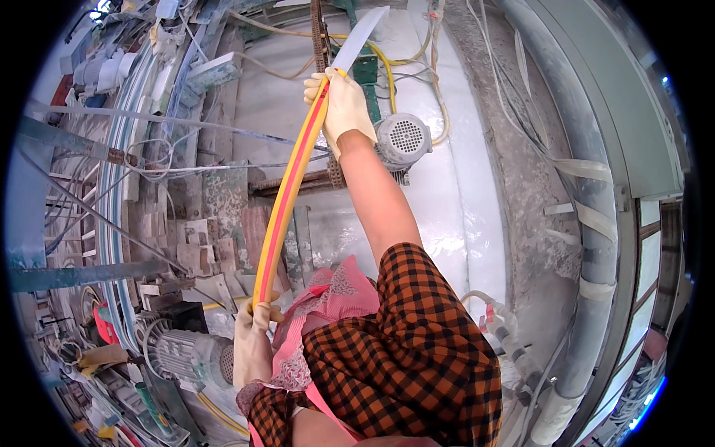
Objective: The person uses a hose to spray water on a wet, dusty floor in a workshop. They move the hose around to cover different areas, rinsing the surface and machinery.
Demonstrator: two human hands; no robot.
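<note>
Above a dusty white stone slab [454,186], a long yellow bar with a red stripe [287,190] ran in a slight curve from the lower left up toward the top centre. It looked smooth and rigid, and a flat, pale grey blade [361,33] stuck out past its upper end; how the two joined was hidden by the glove. The right hand [339,104], in a cream cloth glove, was closed around the bar's upper end, arm stretched out, with a checked orange-and-black sleeve [406,335] pushed up above the elbow. The left hand [253,335], gloved the same, was closed around the bar's lower end, fingers wrapped so that the tip was covered. A round grey motor with a perforated cap [402,138] sat just beside the right wrist, and a second ribbed motor [186,354] lay near the left hand. Cables, pipes and stone offcuts crowded the left side, too tangled and dust-coated to sort out. A pink patterned apron [328,298] showed below.
</note>
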